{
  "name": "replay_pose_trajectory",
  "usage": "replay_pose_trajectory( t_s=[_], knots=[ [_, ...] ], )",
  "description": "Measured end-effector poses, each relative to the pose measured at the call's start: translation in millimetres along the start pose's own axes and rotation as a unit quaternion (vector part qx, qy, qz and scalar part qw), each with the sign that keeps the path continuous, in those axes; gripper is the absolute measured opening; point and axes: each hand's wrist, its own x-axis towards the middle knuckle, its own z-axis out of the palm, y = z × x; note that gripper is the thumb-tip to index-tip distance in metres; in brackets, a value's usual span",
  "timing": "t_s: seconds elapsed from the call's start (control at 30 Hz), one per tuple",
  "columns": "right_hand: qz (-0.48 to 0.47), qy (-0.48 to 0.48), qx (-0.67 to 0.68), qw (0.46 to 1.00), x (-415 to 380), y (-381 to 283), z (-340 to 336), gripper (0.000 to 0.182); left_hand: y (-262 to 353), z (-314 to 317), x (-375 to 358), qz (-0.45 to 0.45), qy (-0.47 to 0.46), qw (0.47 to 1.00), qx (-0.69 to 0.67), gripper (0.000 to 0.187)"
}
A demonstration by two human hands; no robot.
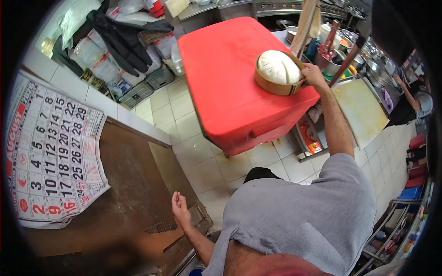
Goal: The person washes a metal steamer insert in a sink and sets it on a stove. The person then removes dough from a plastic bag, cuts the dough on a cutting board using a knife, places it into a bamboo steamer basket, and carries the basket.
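A round bamboo steamer basket [279, 87] sits at the right side of a red cooler's lid [221, 60]. Inside it rests a large white bun [278, 68] with pleats on top, rising above the rim. My right hand [314, 76] is closed on the steamer's right edge, its thumb and fingers at the rim. Down at my left side, my left hand [181, 209] hangs in the air, holding nothing, fingers loosely bent. It is nearest to the brown door [131, 179].
A paper calendar [50, 156] hangs at the left. A white cutting board [360, 110] lies right of the cooler, with pots and bowls [380, 71] beyond. Another person [416, 101] is at the far right. Bags and crates [136, 94] stand along the back left.
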Motion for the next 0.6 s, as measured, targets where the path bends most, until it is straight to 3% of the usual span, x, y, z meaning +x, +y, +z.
replay_pose_trajectory(
  t_s=[0.27,0.33,0.43,0.6],
  knots=[
    [0.014,0.050,-0.004,0.999,42.1,24.5,35.0,0.041,45.2,24.6,72.4,0.007,-0.120,0.992,-0.043,0.042],
    [0.026,0.052,-0.010,0.998,54.5,30.8,36.4,0.038,52.3,26.7,106.0,0.024,-0.189,0.982,0.004,0.044],
    [0.053,0.033,0.023,0.998,59.5,25.4,40.8,0.040,52.3,32.1,168.7,0.030,-0.217,0.976,0.014,0.043],
    [0.093,0.039,0.077,0.992,49.3,-7.5,69.9,0.042,35.9,41.8,287.1,-0.028,-0.292,0.949,0.113,0.047]
  ],
)
